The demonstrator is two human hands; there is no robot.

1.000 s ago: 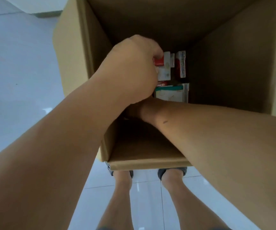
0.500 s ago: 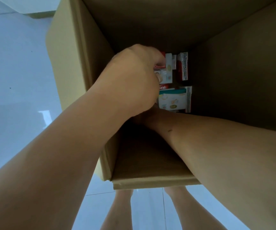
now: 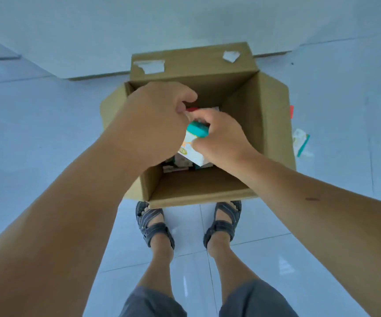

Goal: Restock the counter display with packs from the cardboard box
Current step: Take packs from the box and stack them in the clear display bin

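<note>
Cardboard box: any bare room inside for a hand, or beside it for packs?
Inside the cardboard box, the far right corner beyond the right hand looks bare. The middle is crowded: the left hand grips a red pack, the right a white-teal pack. Floor tiles left of the box are bare.

Soft, even bluish daylight, faint glare on the floor tiles [image 3: 283,266], wide-angle stretching at edges, slight softness.

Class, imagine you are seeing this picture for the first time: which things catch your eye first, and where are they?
Two bare arms reach into an open cardboard box at centre, on a pale floor. In its opening the right hand grips a white and teal pack, and the left hand beside it pinches a red pack. Sandals stand at the box's near edge.
</note>
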